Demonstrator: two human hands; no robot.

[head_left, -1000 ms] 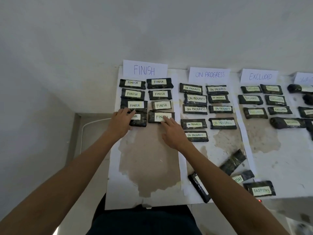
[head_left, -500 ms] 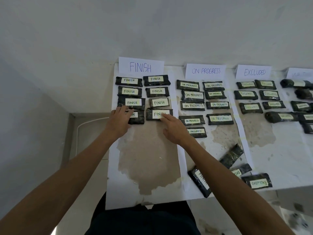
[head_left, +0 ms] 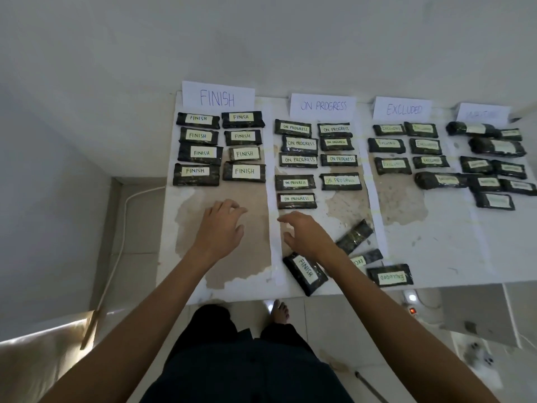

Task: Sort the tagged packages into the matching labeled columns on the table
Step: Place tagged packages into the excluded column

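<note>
- Left hand (head_left: pixel 222 228): fingers loosely curled and spread, holding nothing. It sits above the brown stained patch of the table (head_left: pixel 436 257), below the FINISH rows. Contact with the surface cannot be told.
- Right hand (head_left: pixel 308 237): fingers loosely curled, empty, just below the lowest ON PROGRESS package (head_left: pixel 296 200) and beside the paper strip dividing the first 2 columns.
- FINISH sign (head_left: pixel 218 97) heads 8 tagged packages, 2 across and 4 deep. The lowest pair are the lower-left FINISH package (head_left: pixel 196 174) and the lower-right FINISH package (head_left: pixel 244 171).
- ON PROGRESS sign (head_left: pixel 323 106) heads 9 packages, 5 left and 4 right.
- EXCLUDED sign (head_left: pixel 402 109) heads 7 packages.
- The fourth sign (head_left: pixel 482 113) is too blurred to read, as are the labels under it.
- Unsorted near the front edge: 4 packages.
  - A loose FINISH package (head_left: pixel 306 271), turned diagonally, partly under the right wrist.
  - A dark package (head_left: pixel 354 237) showing no tag, also diagonal.
  - A half-hidden package (head_left: pixel 366 258) reading "EXC".
  - An EXCLUDED package (head_left: pixel 390 276) with its label upside down.
- On the floor: a bare foot (head_left: pixel 280 311), a white cable (head_left: pixel 122 228) and a power strip (head_left: pixel 412 311) with a lit red switch.
</note>
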